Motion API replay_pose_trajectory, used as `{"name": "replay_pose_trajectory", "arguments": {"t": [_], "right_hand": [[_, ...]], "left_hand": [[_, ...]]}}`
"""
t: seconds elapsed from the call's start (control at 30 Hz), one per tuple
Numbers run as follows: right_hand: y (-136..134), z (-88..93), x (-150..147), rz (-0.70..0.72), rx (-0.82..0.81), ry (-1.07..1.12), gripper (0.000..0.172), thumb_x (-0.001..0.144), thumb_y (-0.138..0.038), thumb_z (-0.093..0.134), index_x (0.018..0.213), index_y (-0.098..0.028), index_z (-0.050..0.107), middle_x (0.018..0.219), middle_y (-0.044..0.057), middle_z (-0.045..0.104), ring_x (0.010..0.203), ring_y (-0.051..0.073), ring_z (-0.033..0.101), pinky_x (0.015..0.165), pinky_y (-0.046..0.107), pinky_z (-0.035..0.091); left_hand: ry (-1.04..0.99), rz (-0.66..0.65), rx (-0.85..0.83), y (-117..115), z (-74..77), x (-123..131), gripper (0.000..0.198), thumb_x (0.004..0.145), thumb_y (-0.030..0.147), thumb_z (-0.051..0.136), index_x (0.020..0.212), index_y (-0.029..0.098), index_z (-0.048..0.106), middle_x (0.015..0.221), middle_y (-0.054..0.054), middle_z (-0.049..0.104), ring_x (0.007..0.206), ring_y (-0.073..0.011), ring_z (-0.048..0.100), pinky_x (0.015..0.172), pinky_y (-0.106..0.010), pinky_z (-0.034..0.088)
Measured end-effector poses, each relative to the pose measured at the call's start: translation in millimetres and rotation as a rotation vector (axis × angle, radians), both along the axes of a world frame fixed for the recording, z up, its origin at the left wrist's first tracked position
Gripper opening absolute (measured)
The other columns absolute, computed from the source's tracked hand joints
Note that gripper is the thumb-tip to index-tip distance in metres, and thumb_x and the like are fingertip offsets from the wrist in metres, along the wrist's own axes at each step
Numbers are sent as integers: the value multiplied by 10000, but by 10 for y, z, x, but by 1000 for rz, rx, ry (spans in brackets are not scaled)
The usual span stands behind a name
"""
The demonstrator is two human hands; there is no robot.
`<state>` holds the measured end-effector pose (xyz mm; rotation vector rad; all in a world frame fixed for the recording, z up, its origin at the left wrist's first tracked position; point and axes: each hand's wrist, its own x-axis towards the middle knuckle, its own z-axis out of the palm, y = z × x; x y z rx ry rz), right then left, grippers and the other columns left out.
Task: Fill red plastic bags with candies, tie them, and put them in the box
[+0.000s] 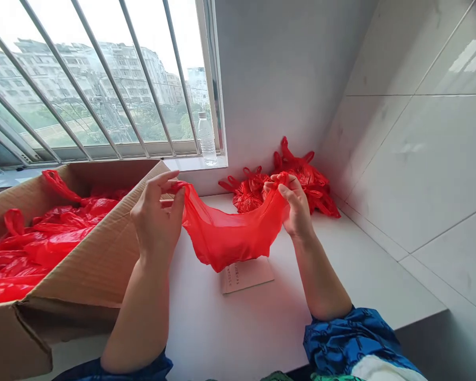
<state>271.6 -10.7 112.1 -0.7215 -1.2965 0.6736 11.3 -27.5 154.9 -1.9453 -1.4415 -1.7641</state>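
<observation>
A thin red plastic bag (230,233) hangs stretched between my two hands above the white counter. My left hand (158,206) pinches its left handle between thumb and fingers. The right handle is gripped by my right hand (291,201), with the fingers closed round it. The bag's middle sags, and I cannot make out whether anything lies inside. Below it, partly covered by the bag, a small booklet or card with printed characters (252,276) rests on the counter.
On the left stands a cardboard box (91,254) with many red bags (59,238) inside. Filled, bunched red bags (309,180) lie against the back wall. A clear bottle (207,140) stands on the sill by the barred window. The counter (365,275) ends at the right front.
</observation>
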Motion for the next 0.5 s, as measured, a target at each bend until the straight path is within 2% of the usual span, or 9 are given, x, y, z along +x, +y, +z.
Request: {"name": "replay_pose_trajectory", "arguments": {"t": [0.1, 0.17, 0.23, 0.3, 0.33, 0.4, 0.47, 0.5], "right_hand": [[-37, -27, -125, -40, 1, -152, 403, 939, -520, 509, 1280, -318, 434, 1369, 64, 539, 1170, 220, 611, 989, 408, 510], [-78, -37, -220, -71, 29, -263, 497, 895, -539, 601, 1308, -318, 437, 1381, 68, 512, 1243, 236, 549, 1033, 420, 482], [-119, -60, -325, -73, 47, -389, 609, 818, -539, 712, 1324, -319, 455, 1377, 76, 480, 1298, 258, 484, 1054, 434, 463], [-141, -105, -427, -40, 43, -494, 671, 763, -521, 778, 1328, -316, 481, 1349, 88, 460, 1267, 270, 489, 1007, 437, 493], [-140, -135, -472, -18, 42, -527, 638, 770, -506, 777, 1313, -310, 508, 1323, 89, 461, 1223, 265, 511, 967, 431, 512], [-110, -199, -538, 30, 53, -526, 452, 847, -466, 706, 1246, -291, 586, 1231, 78, 491, 1115, 232, 554, 890, 397, 536], [-53, -256, -569, 94, 42, -428, 285, 921, -438, 604, 1143, -268, 661, 1117, 57, 514, 962, 180, 582, 766, 327, 549], [-20, -279, -572, 140, 15, -354, 263, 942, -430, 562, 1099, -256, 684, 1069, 47, 521, 862, 150, 583, 689, 292, 539]], "left_hand": [[96, -44, 79, 49, -71, 60, 327, 945, 267, 596, 1270, 234, 599, 1075, -25, 693, 948, -134, 663, 817, -270, 587], [169, -116, 77, 49, -118, 113, 321, 951, 272, 588, 1271, 250, 600, 1082, -29, 676, 929, -135, 668, 867, -295, 582], [180, -243, 44, 23, -167, 182, 315, 940, 268, 608, 1255, 262, 607, 1109, -32, 642, 897, -129, 671, 862, -299, 587], [121, -421, -9, -13, -230, 259, 309, 922, 251, 637, 1230, 267, 616, 1124, -34, 612, 891, -126, 673, 824, -286, 598], [84, -520, -40, -26, -269, 293, 308, 915, 240, 647, 1220, 267, 618, 1116, -34, 607, 893, -129, 675, 812, -284, 602], [7, -663, -81, -28, -362, 342, 298, 910, 225, 651, 1205, 257, 619, 1098, -41, 609, 938, -150, 675, 841, -304, 601], [-49, -702, -91, 18, -471, 359, 331, 904, 238, 661, 1228, 250, 596, 1163, -63, 600, 1068, -191, 644, 940, -360, 569], [-60, -693, -113, 57, -528, 357, 400, 893, 257, 677, 1276, 257, 562, 1239, -76, 581, 1161, -216, 604, 1007, -398, 530]]}}
